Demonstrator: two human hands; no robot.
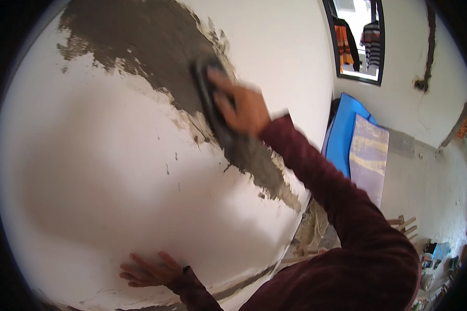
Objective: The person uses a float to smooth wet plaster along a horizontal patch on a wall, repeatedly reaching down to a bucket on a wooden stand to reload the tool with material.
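My right hand (244, 108) grips a dark plastering float (208, 98), its long face lying against a band of wet grey mortar (145, 44). The band slants across the white wall (83, 171) from the upper left to the lower right, with ragged edges and small splatters below. Hand and float are slightly blurred. Low on the same wall, my left hand (149, 270) rests flat with its fingers spread, holding nothing. Dark red sleeves cover both arms.
At right, a blue sheet (342, 137) and a stained grey board (369, 155) lean by the wall. Beyond is a dark-framed window (357, 41) with striped clothes hanging in it. Wooden pieces (406, 226) and several small items (436, 256) lie on the floor at the lower right.
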